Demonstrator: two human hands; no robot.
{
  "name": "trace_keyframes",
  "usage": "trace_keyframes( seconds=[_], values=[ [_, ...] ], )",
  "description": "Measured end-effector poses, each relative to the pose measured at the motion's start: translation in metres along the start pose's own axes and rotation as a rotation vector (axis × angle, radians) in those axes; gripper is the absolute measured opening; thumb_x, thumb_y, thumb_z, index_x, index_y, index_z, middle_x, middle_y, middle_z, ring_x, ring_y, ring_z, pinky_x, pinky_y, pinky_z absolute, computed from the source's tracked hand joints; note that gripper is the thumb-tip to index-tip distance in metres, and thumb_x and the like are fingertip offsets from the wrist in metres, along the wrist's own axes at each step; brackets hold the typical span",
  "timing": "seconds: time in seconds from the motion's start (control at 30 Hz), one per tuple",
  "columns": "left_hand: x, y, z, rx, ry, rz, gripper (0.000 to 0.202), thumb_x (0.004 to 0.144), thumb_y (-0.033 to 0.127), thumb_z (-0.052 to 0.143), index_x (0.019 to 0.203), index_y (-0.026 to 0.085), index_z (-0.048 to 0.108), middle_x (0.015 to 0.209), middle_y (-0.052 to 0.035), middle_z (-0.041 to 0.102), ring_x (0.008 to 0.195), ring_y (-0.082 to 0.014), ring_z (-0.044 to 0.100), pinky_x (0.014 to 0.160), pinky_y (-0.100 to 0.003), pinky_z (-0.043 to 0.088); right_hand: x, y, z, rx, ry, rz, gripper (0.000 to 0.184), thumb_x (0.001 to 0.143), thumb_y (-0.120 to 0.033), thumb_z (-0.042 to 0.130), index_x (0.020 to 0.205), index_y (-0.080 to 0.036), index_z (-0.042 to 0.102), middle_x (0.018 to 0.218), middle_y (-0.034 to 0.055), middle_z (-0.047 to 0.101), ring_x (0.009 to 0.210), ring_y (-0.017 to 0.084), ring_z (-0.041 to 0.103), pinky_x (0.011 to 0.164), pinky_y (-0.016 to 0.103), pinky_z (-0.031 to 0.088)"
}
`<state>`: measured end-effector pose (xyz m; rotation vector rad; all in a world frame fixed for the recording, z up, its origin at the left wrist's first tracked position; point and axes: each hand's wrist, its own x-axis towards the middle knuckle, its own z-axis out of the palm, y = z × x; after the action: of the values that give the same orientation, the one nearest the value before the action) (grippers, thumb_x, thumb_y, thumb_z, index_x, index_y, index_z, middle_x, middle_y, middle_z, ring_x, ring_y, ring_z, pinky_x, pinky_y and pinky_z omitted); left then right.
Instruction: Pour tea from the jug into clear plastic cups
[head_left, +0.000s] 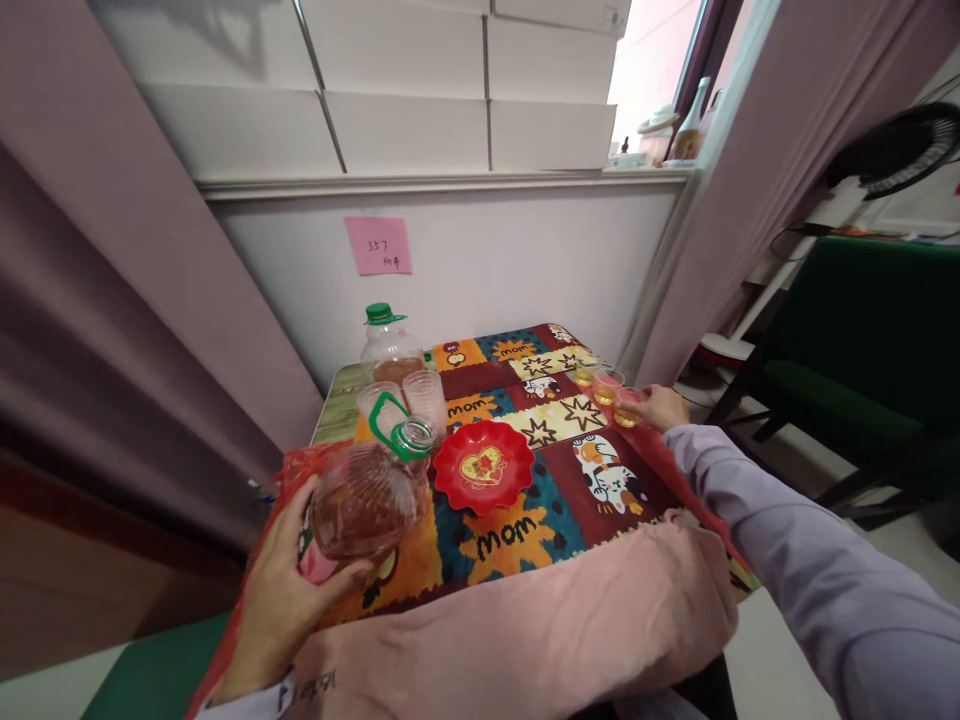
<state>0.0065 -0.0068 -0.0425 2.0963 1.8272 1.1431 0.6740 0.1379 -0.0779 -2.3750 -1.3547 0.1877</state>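
Bottle point(367, 505) of clear plastic, round-bodied with fan-like ribs at the shoulder, holding amber-brown liquid; a green loop handle point(384, 415) rings its uncapped neck. Around it, the counter point(341, 405) carries a bright patterned cloth point(469, 570) printed with cats, stars and "mom"; a glossy red dish point(484, 468) with a scalloped edge and a gold heart in its middle; stacked thin, clear cups point(426, 400); and a second jug point(394, 350) with a green cap. Soft pink fabric point(540, 625) lies rumpled along the near edge.

The bottle is on the left, in the curve of the left hand point(281, 590), whose fingers and thumb grip its lower body. Well apart on the right, the right hand point(666, 408) has its fingertips closed on a small cup point(624, 415) of pale yellow liquid, nearest in a row of three. The dish lies between both hands.

The bottle's mouth points up and away from the wearer, its long axis slanting rightward. Whether its base touches the counter cannot be told.
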Motion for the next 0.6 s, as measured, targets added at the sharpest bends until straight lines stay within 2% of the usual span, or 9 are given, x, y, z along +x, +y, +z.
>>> trace_keyframes(
  seconds=[0.13,0.27,0.4,0.6],
  values=[
    [-0.001,0.006,0.004,0.011,0.031,0.004,0.109,0.08,0.067,0.089,0.172,0.023,0.05,0.169,-0.0219,0.061,0.154,-0.0481,0.061,0.127,-0.064,0.05,-0.002,-0.001,-0.003,-0.024,0.001,-0.008,0.088,0.081,-0.077,0.089,0.136,-0.008,0.078,0.13,0.029,0.083,0.121,0.047,0.08,0.095,0.048,0.064],
    [-0.002,0.005,0.006,0.021,0.039,0.042,0.109,0.08,0.07,0.087,0.171,0.022,0.051,0.168,-0.0231,0.062,0.153,-0.0492,0.062,0.126,-0.066,0.05,0.004,-0.009,-0.011,-0.039,0.016,-0.032,0.105,0.083,-0.089,0.079,0.148,-0.007,0.069,0.138,0.0312,0.079,0.127,0.046,0.078,0.099,0.047,0.063],
    [-0.003,0.003,0.007,0.032,0.04,0.066,0.106,0.08,0.073,0.085,0.169,0.024,0.053,0.167,-0.0222,0.063,0.151,-0.049,0.063,0.126,-0.066,0.051,0.017,-0.023,-0.015,-0.059,0.009,-0.057,0.102,0.083,-0.086,0.082,0.149,-0.009,0.068,0.143,0.0305,0.076,0.13,0.044,0.077,0.104,0.046,0.061],
    [-0.008,0.0,0.009,0.072,0.04,0.042,0.108,0.077,0.079,0.084,0.165,0.022,0.056,0.165,-0.0219,0.065,0.148,-0.0493,0.066,0.123,-0.067,0.054,0.041,-0.053,-0.01,-0.088,-0.032,-0.082,0.092,0.087,-0.078,0.084,0.15,-0.013,0.067,0.147,0.0283,0.074,0.134,0.042,0.075,0.105,0.043,0.059]
  ],
)
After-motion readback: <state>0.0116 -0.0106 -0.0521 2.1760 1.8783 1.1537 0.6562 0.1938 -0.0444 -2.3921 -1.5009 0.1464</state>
